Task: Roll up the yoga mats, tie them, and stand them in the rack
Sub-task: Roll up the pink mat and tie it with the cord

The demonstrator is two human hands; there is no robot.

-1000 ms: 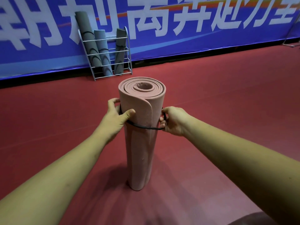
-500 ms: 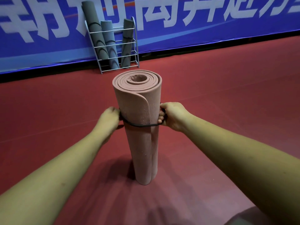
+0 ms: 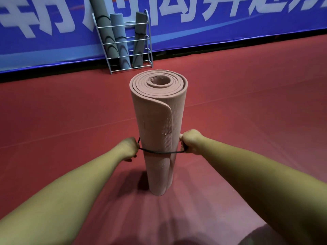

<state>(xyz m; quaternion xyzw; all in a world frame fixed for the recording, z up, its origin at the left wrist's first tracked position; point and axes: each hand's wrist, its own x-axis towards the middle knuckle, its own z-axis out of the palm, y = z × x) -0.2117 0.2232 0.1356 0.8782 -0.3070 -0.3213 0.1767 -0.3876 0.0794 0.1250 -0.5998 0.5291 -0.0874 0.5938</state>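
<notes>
Currently the pink rolled foam yoga mat (image 3: 159,131) stands upright on the red sports floor (image 3: 247,112), with a thin black elastic cord (image 3: 159,152) looped round its lower half. The left hand (image 3: 128,147) and right hand (image 3: 190,141) each have their grip clamped on the cord at opposite sides of the roll. Judged: rolling done, tying under way, racking left; the silver wire rack (image 3: 123,25) stands well apart at the blue banner wall (image 3: 212,32), holding three grey rolled mats (image 3: 120,41) with a gap between two, and the floor between shows no obstacle.
</notes>
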